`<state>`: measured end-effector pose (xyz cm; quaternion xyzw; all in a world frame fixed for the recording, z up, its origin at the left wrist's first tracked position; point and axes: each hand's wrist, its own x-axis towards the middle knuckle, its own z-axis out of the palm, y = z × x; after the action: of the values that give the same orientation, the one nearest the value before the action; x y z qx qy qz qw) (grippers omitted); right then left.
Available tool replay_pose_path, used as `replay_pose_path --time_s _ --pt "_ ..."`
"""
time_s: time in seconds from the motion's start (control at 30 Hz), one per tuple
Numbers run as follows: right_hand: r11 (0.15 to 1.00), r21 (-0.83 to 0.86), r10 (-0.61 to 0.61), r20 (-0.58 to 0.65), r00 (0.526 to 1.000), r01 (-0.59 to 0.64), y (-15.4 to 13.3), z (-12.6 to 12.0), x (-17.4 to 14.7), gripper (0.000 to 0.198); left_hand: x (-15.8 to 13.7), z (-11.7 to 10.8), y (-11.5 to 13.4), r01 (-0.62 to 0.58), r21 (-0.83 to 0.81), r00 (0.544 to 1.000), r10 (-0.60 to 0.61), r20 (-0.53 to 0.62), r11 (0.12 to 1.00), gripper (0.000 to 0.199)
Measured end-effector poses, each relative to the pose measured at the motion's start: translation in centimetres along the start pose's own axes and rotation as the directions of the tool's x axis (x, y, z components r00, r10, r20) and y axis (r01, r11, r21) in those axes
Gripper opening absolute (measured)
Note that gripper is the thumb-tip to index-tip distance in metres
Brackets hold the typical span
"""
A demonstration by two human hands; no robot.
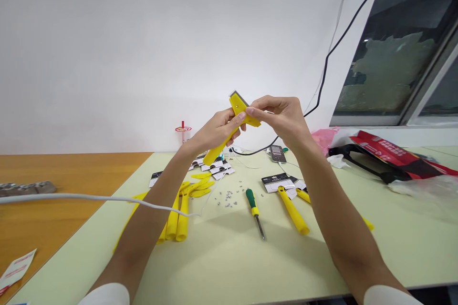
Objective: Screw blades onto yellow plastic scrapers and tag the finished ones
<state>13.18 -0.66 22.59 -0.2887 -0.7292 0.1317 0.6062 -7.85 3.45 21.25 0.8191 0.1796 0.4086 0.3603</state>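
A yellow scraper (239,104) with a metal blade along its head is held up above the table, tilted, its handle pointing down to the left. My left hand (222,128) is closed around it just below the head, thumb on the front. At the right end of the head, my right hand (279,114) pinches with thumb and forefinger; whether a small part sits between those fingertips I cannot tell. Below lie a green and yellow screwdriver (253,206), scattered small metal nuts or screws (228,198), and several yellow scraper handles (182,217).
Another yellow handle (294,212) lies on the right beside black and white cards (277,182). Further back are a phone (277,153) and a lidded cup (183,136). A white cable (107,197) crosses in front of my left forearm. Red and black packaging (397,155) lies at right.
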Motion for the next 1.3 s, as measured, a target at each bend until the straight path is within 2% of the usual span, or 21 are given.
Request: replay_pose_path --time_s 0.43,0.8,0.97,1.13,1.3 --pt "1.000 -0.005 -0.022 -0.043 0.999 0.022 0.5 0.0 0.4 0.044 -0.1 0.1 0.2 0.003 -0.039 1.000 -0.004 -0.018 0.999 0.034" --pt "0.999 0.021 -0.032 -0.035 0.999 0.033 0.4 -0.1 0.2 0.036 -0.2 0.1 0.3 -0.003 -0.164 1.000 -0.002 -0.027 0.986 0.030" --pt "1.000 0.004 -0.025 -0.007 1.000 0.025 0.2 -0.3 0.1 0.037 -0.2 0.0 0.3 -0.013 -0.142 1.000 0.010 -0.017 0.990 0.029" --pt "0.999 -0.038 0.010 0.099 0.995 -0.007 -0.1 -0.7 0.0 0.045 0.1 -0.1 0.2 -0.066 -0.108 0.998 0.064 -0.018 0.992 0.036" --pt "0.998 -0.059 0.016 0.117 0.993 -0.010 0.2 -1.0 -0.1 0.042 0.3 -0.1 -0.1 -0.043 -0.126 0.998 0.038 -0.043 0.991 0.038"
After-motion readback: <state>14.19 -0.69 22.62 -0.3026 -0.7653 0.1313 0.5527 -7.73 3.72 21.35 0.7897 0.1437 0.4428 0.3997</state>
